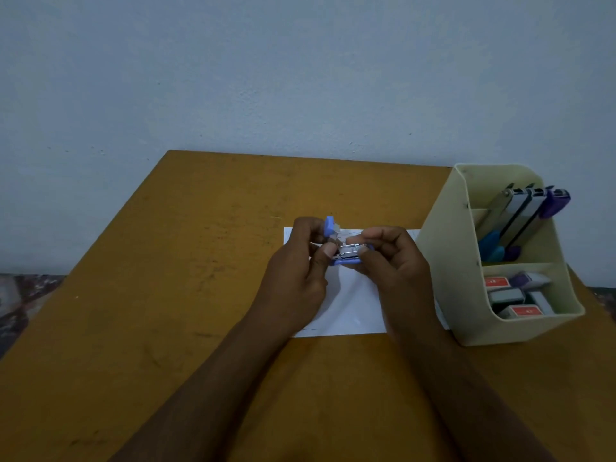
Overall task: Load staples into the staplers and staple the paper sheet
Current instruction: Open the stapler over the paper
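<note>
A small blue stapler (346,253) is held above the white paper sheet (350,308), its blue top flipped up at the left and its metal staple channel showing. My left hand (300,271) grips the stapler's left end, thumb on the channel. My right hand (396,261) pinches the right end of the channel; whether staples lie under its fingertips is hidden. The paper lies flat on the table under both hands.
A cream desk organiser (466,295) stands at the right on the yellow-brown table (166,311). Its back part holds several opened staplers (526,215); its front part holds red staple boxes (525,311) and small staplers. A wall runs behind the table's far edge.
</note>
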